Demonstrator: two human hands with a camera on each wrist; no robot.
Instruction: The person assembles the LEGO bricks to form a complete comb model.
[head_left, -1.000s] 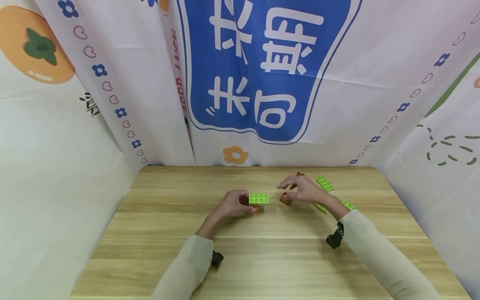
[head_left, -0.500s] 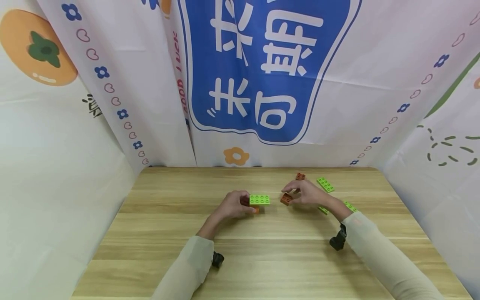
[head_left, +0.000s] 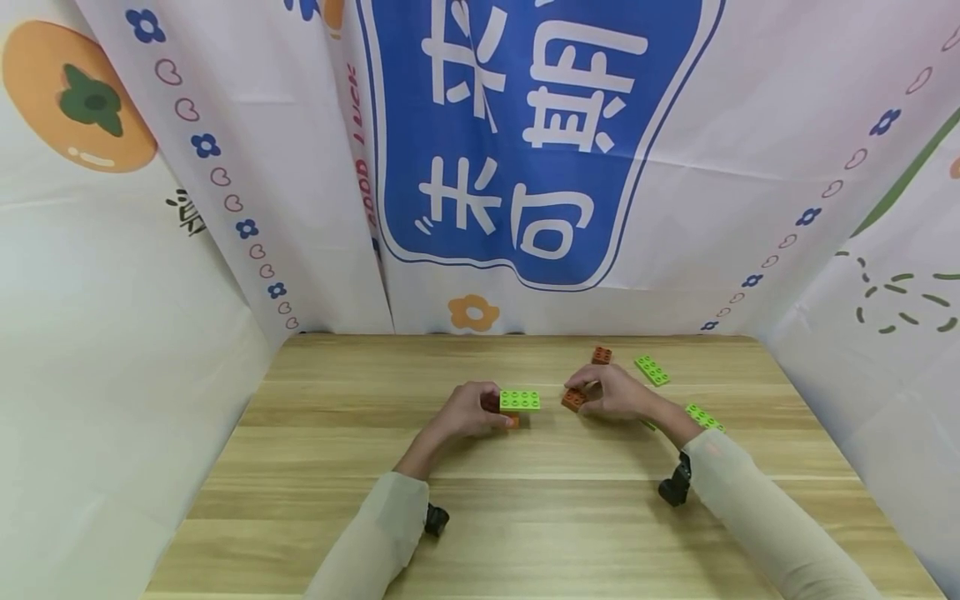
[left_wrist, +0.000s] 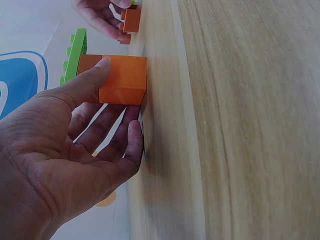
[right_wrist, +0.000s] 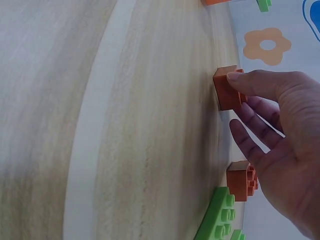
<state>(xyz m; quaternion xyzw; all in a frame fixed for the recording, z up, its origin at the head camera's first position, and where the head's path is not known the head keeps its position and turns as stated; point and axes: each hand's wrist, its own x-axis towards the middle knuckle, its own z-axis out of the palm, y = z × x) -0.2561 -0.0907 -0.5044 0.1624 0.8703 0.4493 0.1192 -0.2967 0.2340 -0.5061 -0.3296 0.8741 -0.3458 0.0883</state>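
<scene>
The left hand (head_left: 463, 412) pinches an orange stack (left_wrist: 124, 80) topped by a green plate (head_left: 520, 401), seemingly resting on the wooden desk (head_left: 525, 525). Farther right, a brown block (head_left: 573, 401) is pinched in the right hand (head_left: 619, 393). Behind that sits a second brown block (head_left: 602, 355); rightmost lie loose green pieces (head_left: 652, 371).

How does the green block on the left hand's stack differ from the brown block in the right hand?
The green block is thin and longer; the brown block is chunkier and shorter. The green block tops a stack held by the left hand; the brown block, not stacked, is pinched by the right hand. Both are studded.
</scene>
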